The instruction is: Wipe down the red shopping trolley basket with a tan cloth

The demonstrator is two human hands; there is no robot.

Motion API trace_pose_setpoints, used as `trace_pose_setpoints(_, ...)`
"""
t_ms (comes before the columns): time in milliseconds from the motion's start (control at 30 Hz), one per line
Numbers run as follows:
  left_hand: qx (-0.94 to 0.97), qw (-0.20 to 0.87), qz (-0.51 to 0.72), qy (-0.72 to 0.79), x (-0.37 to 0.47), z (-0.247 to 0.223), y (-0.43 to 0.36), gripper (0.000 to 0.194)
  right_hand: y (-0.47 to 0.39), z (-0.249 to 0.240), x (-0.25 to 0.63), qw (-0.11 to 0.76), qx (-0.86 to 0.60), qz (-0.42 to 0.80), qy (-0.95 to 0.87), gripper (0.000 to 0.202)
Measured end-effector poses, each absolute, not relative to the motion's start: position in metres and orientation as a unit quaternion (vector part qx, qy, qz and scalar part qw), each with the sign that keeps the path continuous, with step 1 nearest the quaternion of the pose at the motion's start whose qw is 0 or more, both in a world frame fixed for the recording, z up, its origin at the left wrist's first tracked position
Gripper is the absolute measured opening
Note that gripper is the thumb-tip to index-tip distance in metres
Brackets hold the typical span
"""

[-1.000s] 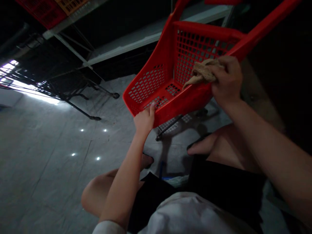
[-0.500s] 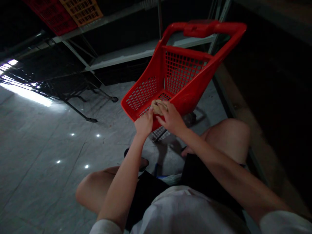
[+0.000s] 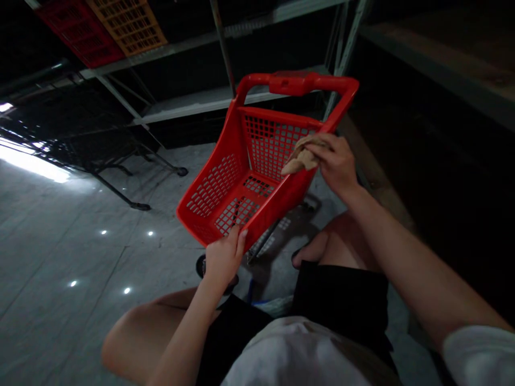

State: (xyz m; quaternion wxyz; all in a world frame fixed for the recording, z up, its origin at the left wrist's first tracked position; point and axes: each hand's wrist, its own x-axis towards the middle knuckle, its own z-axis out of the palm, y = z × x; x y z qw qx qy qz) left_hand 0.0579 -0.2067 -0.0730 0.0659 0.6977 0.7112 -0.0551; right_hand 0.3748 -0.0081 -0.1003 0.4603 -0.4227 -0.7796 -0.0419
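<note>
A small red plastic shopping cart with grid-pattern walls stands upright in front of me, its handle at the far end. My left hand is closed over the cart's near rim, thumb and fingers gripping the edge. In my right hand is a crumpled tan cloth, pinched in the fingers. That cloth lies against the right side rim of the cart, below the handle. Part of it is hidden behind my fingers.
Metal shelving runs behind the cart, with a red crate and a yellow crate on it. Dark wire carts stand at left. A dark ledge borders the right. My bent legs frame the near floor.
My right hand has moved right and away from me with the cloth, along the cart's rim. My left hand stays at the near edge. The cart appears lower and further left in view.
</note>
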Motion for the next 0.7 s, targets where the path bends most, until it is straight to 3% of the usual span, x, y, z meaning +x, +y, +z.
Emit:
trace_pose_setpoints(100, 0.681, 0.049, -0.061, 0.728, 0.064, -0.074, -0.201, 0.054, 0.019, -0.101, 0.367, 0.518, -0.463, -0.057, -0.717, 0.034)
trace_pose_setpoints(267, 0.650, 0.029, -0.038, 0.759, 0.080, -0.073, -0.178, 0.053, -0.012, -0.130, 0.275, 0.567, -0.504, 0.046, -0.650, 0.045)
trace_pose_setpoints(567, 0.638, 0.066, -0.001, 0.767, 0.081, -0.066, -0.154, 0.052, -0.144, -0.204, 0.176, 0.547, -0.472, 0.210, -0.659, 0.058)
trace_pose_setpoints(700, 0.606, 0.054, -0.007, 0.794, 0.081, -0.064, -0.164, 0.057, -0.151, -0.212, 0.161, 0.477, -0.561, 0.249, -0.629, 0.044)
